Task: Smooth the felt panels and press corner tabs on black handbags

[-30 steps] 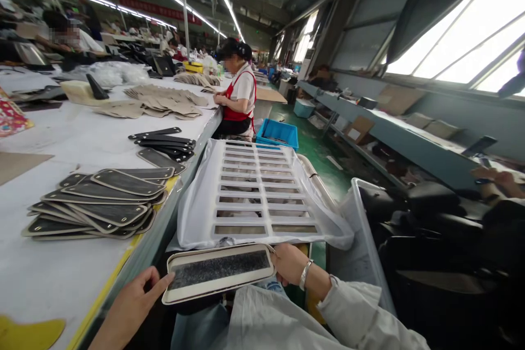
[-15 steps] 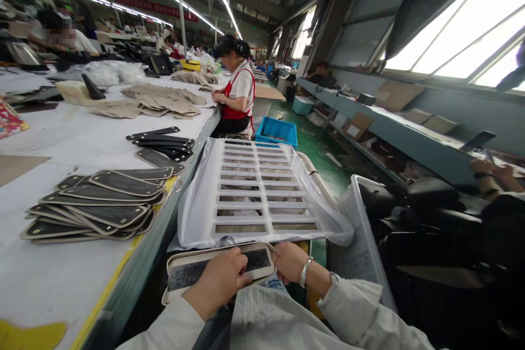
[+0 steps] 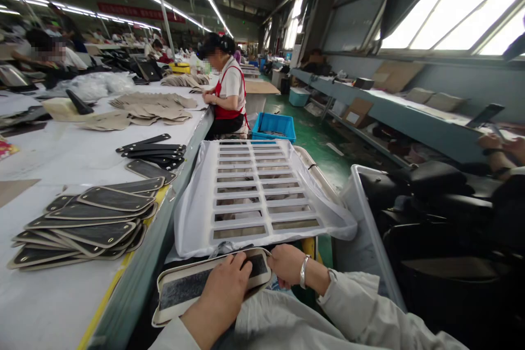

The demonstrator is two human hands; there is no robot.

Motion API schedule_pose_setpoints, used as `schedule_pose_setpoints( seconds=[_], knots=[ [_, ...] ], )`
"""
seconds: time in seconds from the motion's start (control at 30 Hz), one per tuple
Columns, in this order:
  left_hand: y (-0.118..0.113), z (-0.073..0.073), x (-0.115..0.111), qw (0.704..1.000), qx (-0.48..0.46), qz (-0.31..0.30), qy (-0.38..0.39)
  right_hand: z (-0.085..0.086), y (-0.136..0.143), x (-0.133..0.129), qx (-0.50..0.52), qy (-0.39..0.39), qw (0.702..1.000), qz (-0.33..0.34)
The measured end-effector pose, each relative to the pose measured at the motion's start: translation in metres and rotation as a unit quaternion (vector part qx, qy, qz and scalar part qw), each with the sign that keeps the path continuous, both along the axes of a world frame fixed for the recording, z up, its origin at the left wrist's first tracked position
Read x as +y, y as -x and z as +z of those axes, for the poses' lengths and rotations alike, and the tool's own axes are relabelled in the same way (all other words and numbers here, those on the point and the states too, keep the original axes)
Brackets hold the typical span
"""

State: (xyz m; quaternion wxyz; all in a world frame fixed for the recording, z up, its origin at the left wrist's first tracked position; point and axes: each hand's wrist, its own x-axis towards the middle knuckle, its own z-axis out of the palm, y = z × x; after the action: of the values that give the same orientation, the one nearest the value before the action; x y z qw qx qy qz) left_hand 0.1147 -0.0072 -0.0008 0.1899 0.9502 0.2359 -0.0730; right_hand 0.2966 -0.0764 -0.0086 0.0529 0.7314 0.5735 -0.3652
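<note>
A long flat piece (image 3: 184,289) with a beige rim and a dark middle lies slanted across my lap. My left hand (image 3: 225,290) rests over its right half, fingers curled on the dark surface and holding it. At the piece's right end, my right hand (image 3: 287,265), with a silver bracelet at the wrist, pinches the rim. Just beyond both hands is a white slatted rack (image 3: 264,190) with white cloth around its sides. On the table to the left, a stack of dark panels with beige edges (image 3: 94,224) is spread out.
Black straps (image 3: 156,152) and beige cut pieces (image 3: 151,106) lie on the white table (image 3: 53,161). A person in a red apron (image 3: 229,87) sits beyond the rack, near a blue crate (image 3: 273,127). A bin's pale rim (image 3: 377,235) and black items stand at right.
The view has shifted slightly, and the table items appear lower and further left. The left end of the held piece has dropped lower. My left hand lies flatter across it.
</note>
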Motion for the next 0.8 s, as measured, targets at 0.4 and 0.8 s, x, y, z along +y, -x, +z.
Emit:
schedule_pose_setpoints(
  seconds=[0.4,0.8],
  knots=[
    [-0.004,-0.002,0.001,0.999,0.01,0.02,0.029,0.007,0.003,0.025,-0.167,-0.141,0.961,0.172],
    [0.01,-0.012,-0.013,0.987,-0.075,0.124,0.075,0.009,-0.007,0.042,-0.145,-0.073,0.949,0.271]
  ],
)
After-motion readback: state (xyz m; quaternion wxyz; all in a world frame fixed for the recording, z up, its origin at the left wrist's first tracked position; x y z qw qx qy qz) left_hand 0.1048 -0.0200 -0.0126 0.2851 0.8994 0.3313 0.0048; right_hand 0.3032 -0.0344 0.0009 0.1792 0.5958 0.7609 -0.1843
